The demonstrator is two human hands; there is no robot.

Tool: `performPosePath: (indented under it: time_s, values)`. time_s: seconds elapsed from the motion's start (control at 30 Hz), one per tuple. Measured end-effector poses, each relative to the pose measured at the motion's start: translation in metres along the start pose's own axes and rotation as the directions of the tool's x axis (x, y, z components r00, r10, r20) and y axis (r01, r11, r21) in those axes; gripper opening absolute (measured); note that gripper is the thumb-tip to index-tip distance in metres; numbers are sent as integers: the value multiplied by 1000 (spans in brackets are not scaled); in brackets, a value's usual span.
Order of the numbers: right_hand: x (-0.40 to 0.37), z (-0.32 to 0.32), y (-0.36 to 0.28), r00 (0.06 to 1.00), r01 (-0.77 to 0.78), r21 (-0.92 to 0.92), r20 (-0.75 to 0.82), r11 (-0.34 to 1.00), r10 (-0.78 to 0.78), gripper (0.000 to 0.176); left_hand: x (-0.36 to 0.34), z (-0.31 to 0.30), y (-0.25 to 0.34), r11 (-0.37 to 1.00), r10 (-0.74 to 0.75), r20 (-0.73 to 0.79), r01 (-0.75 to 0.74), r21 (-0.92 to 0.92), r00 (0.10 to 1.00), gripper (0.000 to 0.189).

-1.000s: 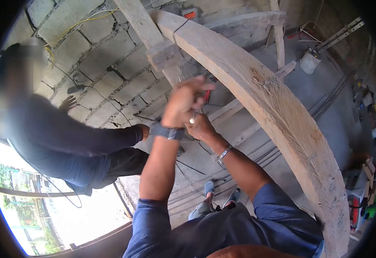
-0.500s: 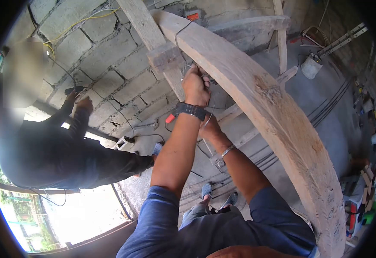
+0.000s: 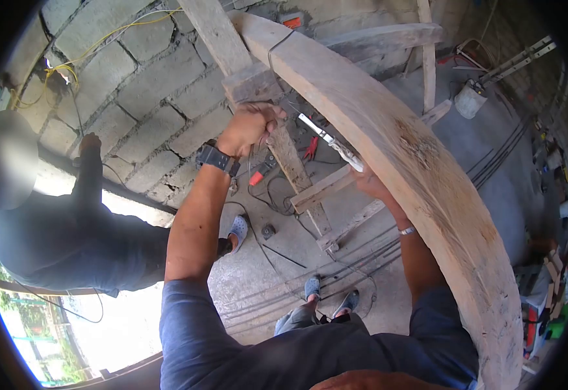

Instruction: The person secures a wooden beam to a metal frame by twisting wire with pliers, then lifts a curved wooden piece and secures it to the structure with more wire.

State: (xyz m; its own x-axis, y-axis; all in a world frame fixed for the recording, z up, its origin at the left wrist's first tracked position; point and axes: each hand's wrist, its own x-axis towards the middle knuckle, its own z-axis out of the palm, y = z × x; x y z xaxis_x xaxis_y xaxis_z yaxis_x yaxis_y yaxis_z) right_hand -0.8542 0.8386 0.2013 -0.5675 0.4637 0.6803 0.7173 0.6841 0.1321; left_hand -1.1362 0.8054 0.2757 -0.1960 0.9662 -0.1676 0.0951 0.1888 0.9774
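A large curved wooden beam (image 3: 388,130) runs from the upper middle down to the lower right. Dark wire (image 3: 273,55) loops around its upper end, close to a short wooden block (image 3: 252,83) on an upright post. My left hand (image 3: 248,128) is closed beside the post, just below the block; whatever its fingers pinch is hidden. On the inner side of the beam, my right hand (image 3: 369,183) grips a shiny, whitish pliers-like tool (image 3: 329,140), its tip pointing up and left. Part of the right forearm is hidden by the beam.
Another person (image 3: 82,227) stands at left by the block wall (image 3: 160,97), one arm raised to it. A red-tipped tool (image 3: 258,177), red-handled pliers (image 3: 311,148) and cords lie below my hands. Wooden braces (image 3: 326,188) and long rods (image 3: 381,250) cross the floor. A bucket (image 3: 471,101) stands right.
My hands have moved apart: the left one up and left, the right one down and right. The whitish tool has come into view in my right hand. The other person has lowered and shifted left.
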Motion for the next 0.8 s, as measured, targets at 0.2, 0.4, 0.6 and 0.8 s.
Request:
performPosePath:
  time_s: [0.2,0.4,0.6,0.8]
  values:
    - [-7,-9,0,819,-302,387,573,872,29,43,2,1,-12,992,105,-61,-100,78,993,21]
    - [8,-34,-5,602,-799,602,799,8,-4,30,8,-4,-14,979,108,-2,-106,174,994,19]
    - [19,-54,-22,542,-807,448,820,-385,-182,27,4,27,-26,897,350,-226,-256,362,909,18]
    - [21,-54,-13,578,-781,420,767,-461,-280,34,2,22,-5,987,-85,-94,71,-142,992,23]
